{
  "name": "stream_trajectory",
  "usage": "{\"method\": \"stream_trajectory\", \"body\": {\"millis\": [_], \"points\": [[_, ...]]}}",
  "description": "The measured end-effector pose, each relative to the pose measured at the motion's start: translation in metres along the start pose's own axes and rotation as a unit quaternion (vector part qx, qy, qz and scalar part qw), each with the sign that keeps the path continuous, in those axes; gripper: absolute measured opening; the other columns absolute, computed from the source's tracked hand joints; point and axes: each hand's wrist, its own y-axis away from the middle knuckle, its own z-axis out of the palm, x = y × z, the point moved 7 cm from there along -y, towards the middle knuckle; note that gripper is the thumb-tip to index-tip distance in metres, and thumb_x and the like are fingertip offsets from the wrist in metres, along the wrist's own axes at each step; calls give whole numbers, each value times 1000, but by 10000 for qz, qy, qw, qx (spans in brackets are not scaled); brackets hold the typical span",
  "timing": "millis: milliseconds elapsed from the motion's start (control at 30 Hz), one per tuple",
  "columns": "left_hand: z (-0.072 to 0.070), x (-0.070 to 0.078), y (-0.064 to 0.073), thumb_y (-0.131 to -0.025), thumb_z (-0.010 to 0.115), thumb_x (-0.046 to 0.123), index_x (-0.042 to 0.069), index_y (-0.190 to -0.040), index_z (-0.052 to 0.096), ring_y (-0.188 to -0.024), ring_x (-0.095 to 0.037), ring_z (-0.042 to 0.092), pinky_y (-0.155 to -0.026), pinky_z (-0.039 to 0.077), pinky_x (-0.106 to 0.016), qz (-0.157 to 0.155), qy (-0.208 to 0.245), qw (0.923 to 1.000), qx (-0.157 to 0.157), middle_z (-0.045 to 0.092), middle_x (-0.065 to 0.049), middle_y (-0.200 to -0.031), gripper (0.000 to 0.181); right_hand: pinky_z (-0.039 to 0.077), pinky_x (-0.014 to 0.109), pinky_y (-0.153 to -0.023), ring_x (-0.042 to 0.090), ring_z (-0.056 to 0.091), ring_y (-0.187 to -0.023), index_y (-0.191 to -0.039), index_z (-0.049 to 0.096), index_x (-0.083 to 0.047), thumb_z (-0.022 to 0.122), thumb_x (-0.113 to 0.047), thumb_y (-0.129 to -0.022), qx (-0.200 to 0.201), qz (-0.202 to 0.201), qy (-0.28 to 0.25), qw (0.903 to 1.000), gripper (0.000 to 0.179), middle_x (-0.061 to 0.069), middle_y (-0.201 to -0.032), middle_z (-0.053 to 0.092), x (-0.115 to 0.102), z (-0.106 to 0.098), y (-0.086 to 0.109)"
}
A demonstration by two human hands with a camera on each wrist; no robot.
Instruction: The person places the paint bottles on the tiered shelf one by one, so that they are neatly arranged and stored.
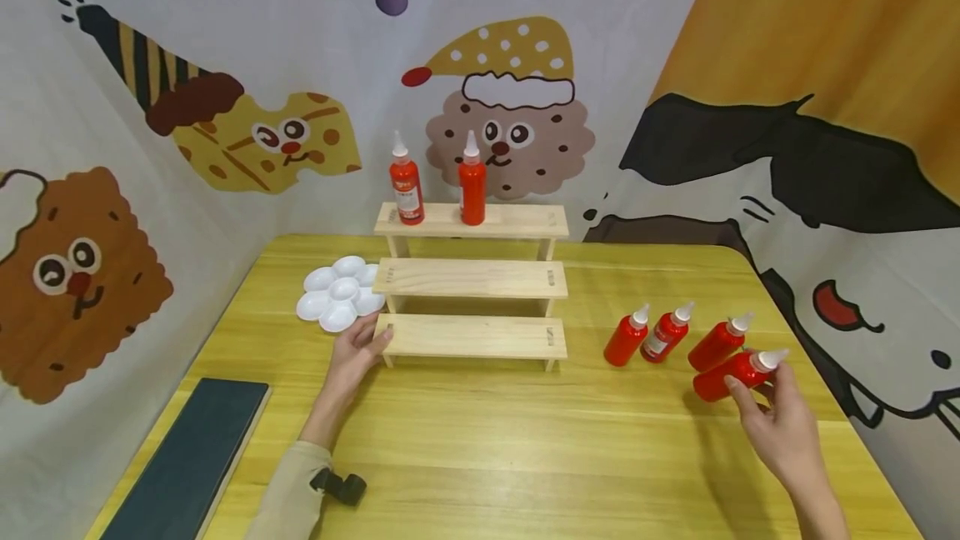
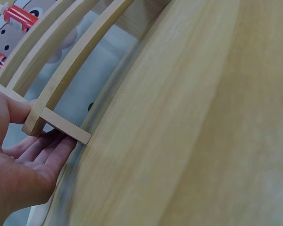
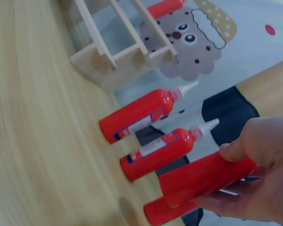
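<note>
My right hand point(image 1: 783, 427) grips a red squeeze bottle point(image 1: 727, 377) with a white pointed cap, tilted and raised over the table's right side. Close behind it stands another red bottle point(image 1: 716, 344), with two more, a plain-sided bottle point(image 1: 625, 340) and a labelled bottle point(image 1: 665, 335), to the left. My left hand point(image 1: 356, 352) holds the left end of the lowest step of a three-tier wooden rack point(image 1: 471, 336), thumb on top and fingers underneath, as the left wrist view shows. On the top tier stand a labelled red bottle point(image 1: 407, 190) and a second bottle point(image 1: 472, 190).
A white flower-shaped paint palette point(image 1: 343, 290) lies left of the rack, partly behind it. Near the table's left edge is a dark flat board point(image 1: 191, 457). A cartoon-printed cloth point(image 1: 300, 40) hangs behind and beside the wooden table point(image 1: 525, 457).
</note>
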Motion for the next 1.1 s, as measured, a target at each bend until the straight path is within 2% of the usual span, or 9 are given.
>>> {"method": "stream_trajectory", "body": {"millis": [67,167,400,533,700,800,867,967,1100], "points": [[0,0,1,-101,63,12,0,-152,41,-97,-3,66,-83,58,-19,-1,-44,10000,5,49,-26,-150,57,37,-7,-67,-25,36,-92,-140,38,6,63,-7,-99,147,5,-24,9999,50,31,-130,55,-5,-2,0],[0,1,2,-101,63,13,0,-152,41,-101,-7,66,-84,58,-19,2,-90,10000,8,49,-25,-151,57,37,-8,-70,-26,36,-96,-143,39,3,64,-5,-98,423,96,-99,9990,52,26,-133,55,-14,-6,1],[0,2,2,-101,63,13,2,-153,40,-99,-5,66,-84,58,-19,0,-52,10000,-2,49,-25,-151,58,40,-4,-79,-2,55,-114,-150,40,-8,65,1,-96,940,304,-308,9946,60,15,-139,54,-36,-16,1],[0,3,2,-101,63,14,2,-153,40,-100,-6,66,-83,58,-19,-10,-111,9999,12,49,-25,-151,58,43,-1,-81,3,58,-118,-149,44,-10,66,4,-94,1132,203,-557,9918,61,12,-138,55,-51,-22,-1],[0,3,2,-101,63,16,3,-153,40,-101,-9,66,-82,58,-19,-19,-162,9999,15,49,-24,-152,59,47,7,-89,13,59,-126,-151,44,-20,65,-2,-97,1167,415,-855,9886,61,8,-145,55,-65,-26,-4],[0,2,2,-101,63,17,3,-153,40,-103,-10,66,-82,57,-19,-14,-179,9998,12,49,-23,-152,59,48,9,-91,16,58,-128,-151,43,-21,64,-4,-98,1228,344,-1096,9858,59,8,-145,56,-76,-28,-7],[0,2,2,-101,63,17,4,-153,40,-105,-11,66,-82,57,-19,-9,-192,9998,9,49,-23,-152,59,48,9,-90,15,59,-126,-150,45,-19,64,-3,-98,1319,106,-1337,9821,58,7,-142,57,-86,-29,-10],[0,1,2,-101,63,17,4,-153,40,-106,-12,66,-83,57,-19,-11,-187,9998,11,49,-22,-152,59,49,8,-89,13,59,-123,-148,48,-13,63,2,-96,1479,-354,-1922,9695,56,5,-138,60,-100,-28,-16],[-1,0,3,-101,63,17,4,-154,40,-109,-14,65,-83,57,-19,-31,-176,9998,12,48,-22,-153,59,51,11,-92,16,59,-124,-145,49,-6,63,8,-94,1598,-912,-2685,9455,54,5,-136,62,-114,-22,-27]]}}
